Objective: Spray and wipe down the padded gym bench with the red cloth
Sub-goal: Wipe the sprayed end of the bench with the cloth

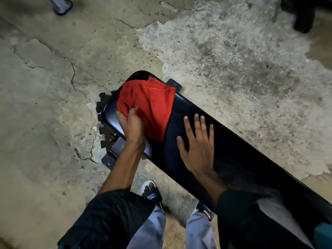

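Observation:
The black padded bench (233, 150) runs from the middle of the view down to the lower right. A red cloth (150, 105) lies spread over its far end. My left hand (132, 124) grips the cloth's near left edge, fingers curled into the fabric at the bench's side. My right hand (197, 146) rests flat on the pad to the right of the cloth, fingers straight and spread. No spray bottle is in view.
Cracked, worn concrete floor (53, 105) surrounds the bench. The bench's metal foot (111, 155) and black rubber mat pieces (103, 105) sit at its left. My sandalled feet (150, 193) stand close below. A metal leg (61, 4) is at top left, dark equipment (303, 15) at top right.

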